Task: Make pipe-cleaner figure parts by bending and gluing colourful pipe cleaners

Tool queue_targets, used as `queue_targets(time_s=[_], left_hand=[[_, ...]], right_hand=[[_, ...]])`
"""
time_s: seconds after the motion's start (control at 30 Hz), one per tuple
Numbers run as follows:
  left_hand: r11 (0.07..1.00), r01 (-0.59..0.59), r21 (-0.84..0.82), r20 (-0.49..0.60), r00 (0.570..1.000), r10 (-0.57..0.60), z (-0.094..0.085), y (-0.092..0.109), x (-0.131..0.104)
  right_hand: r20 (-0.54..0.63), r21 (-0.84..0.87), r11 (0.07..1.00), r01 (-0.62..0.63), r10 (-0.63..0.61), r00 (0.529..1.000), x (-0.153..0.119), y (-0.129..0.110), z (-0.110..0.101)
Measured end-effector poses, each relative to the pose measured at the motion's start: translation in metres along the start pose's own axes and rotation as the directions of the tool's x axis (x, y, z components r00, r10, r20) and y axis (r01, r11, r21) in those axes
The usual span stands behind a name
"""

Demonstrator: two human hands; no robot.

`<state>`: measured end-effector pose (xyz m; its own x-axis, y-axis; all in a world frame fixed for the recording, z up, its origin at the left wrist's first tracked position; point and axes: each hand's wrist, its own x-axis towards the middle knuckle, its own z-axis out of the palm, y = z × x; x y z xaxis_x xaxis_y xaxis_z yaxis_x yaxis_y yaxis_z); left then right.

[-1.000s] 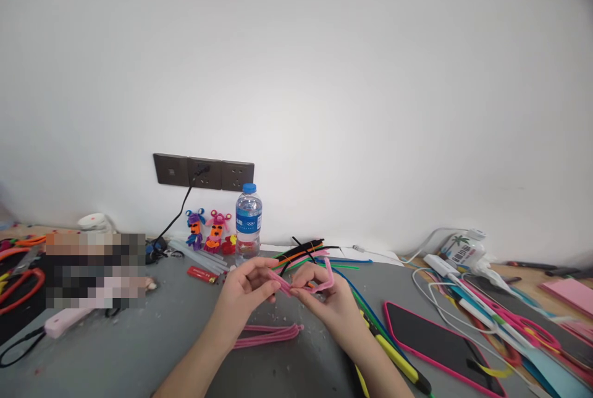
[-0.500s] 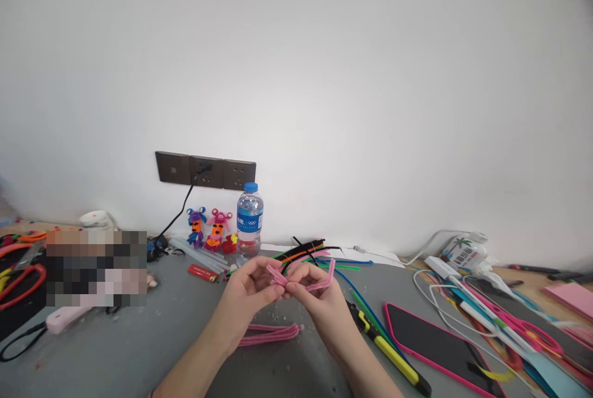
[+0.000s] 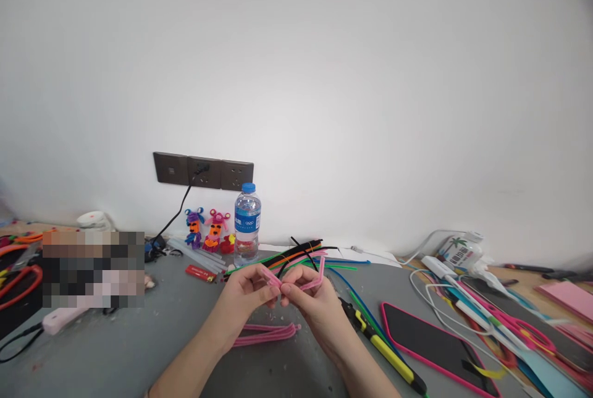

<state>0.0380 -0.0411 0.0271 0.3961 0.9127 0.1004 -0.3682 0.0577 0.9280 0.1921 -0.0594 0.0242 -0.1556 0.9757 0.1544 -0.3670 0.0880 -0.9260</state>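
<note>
While left hand point(image 3: 248, 293) pinches pink pipe cleaner point(image 3: 311, 279); right hand point(image 3: 311, 304) grips it too.

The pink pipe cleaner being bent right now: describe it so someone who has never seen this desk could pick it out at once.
Start at the water bottle by the wall sockets and come toward the camera to where the left hand and right hand meet above the grey table. The bent pink pipe cleaner is pinched between their fingertips. Unlike the folded pink bundle lying flat below, it is lifted, one end sticking up.
</note>
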Motion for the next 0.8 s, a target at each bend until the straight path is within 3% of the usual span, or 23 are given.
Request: queue_targets(time_s=[0.23, 0.47, 0.57, 0.8], left_hand=[[1.000, 0.014, -0.011, 0.063, 0.998, -0.013, -0.0008, 0.0010, -0.0004], [0.988, 0.034, -0.153, -0.008, 0.999, -0.036, -0.0016, 0.0026, -0.0015], [0.982, 0.052, -0.183, 0.002, 0.999, -0.052, -0.0032, 0.0021, -0.0007], [0.991, 0.092, -0.100, -0.008, 0.996, -0.094, -0.0041, 0.0000, -0.0004]], right_hand=[[0.022, -0.033, 0.999, -0.006, 0.006, 1.000, -0.0028, -0.0009, 0.0023], [-0.058, -0.119, 0.985, 0.125, -0.133, 0.989, 0.0003, -0.0039, -0.0049], [-0.030, -0.177, 0.970, 0.164, -0.172, 0.985, 0.0010, -0.0047, -0.0056], [-0.016, -0.330, 0.938, 0.103, -0.115, 0.993, -0.0003, -0.0063, -0.0022]])
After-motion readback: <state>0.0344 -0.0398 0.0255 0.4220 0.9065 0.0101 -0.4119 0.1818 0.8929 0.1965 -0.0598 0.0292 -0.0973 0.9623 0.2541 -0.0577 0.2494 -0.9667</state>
